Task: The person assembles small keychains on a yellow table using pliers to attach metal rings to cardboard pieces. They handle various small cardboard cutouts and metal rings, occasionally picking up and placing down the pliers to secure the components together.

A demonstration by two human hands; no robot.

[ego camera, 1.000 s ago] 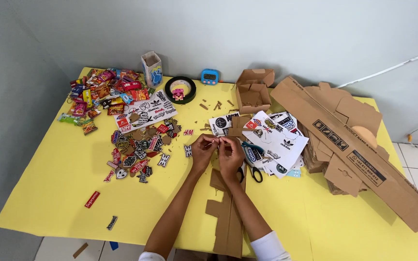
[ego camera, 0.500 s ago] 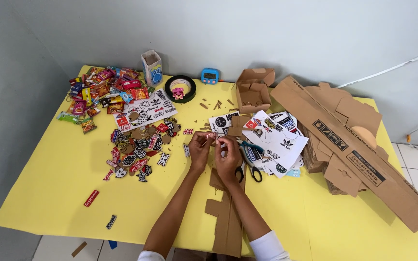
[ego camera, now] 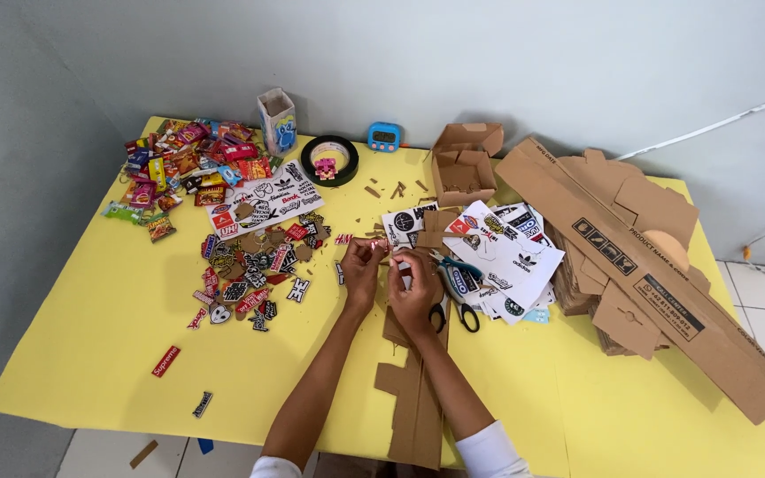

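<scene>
Starting at the far left of the yellow table (ego camera: 90, 354): there's a lone red rectangular sticker (ego camera: 166, 361) lying near the front edge, with a small dark sticker (ego camera: 203, 404) a bit closer to the edge. Up in the back left corner sits a messy heap of colourful candy wrappers (ego camera: 183, 164), and just right of that an open-topped small carton with blue print (ego camera: 277, 119). Below the carton is a white printed sticker sheet (ego camera: 263, 208), and below that a scattered pile of cut-out stickers (ego camera: 254, 270) in red, black and white.

Moving toward the middle, a black roll of tape (ego camera: 329, 159) lies flat near the back with something pink inside the ring, and a little blue digital timer (ego camera: 383, 136) sits beside it by the wall.

Dead centre are the hands. The left hand (ego camera: 362, 265) and right hand (ego camera: 413, 288) are close together, fingertips pinched on a tiny sticker piece (ego camera: 386, 257) held between them just above the table. It's too small to tell what it shows. Both hands have their fingers curled in tight, not spread. Under the forearms lies a long brown cardboard strip (ego camera: 413, 407) running to the front edge, and black-handled scissors (ego camera: 453, 310) rest just right of the right hand.

Further right: a small open brown cardboard box (ego camera: 464, 164) toward the back, a fan of white logo sticker sheets (ego camera: 502, 257), then a big stack of flattened brown cardboard boxes (ego camera: 639, 257) filling the right side.
</scene>
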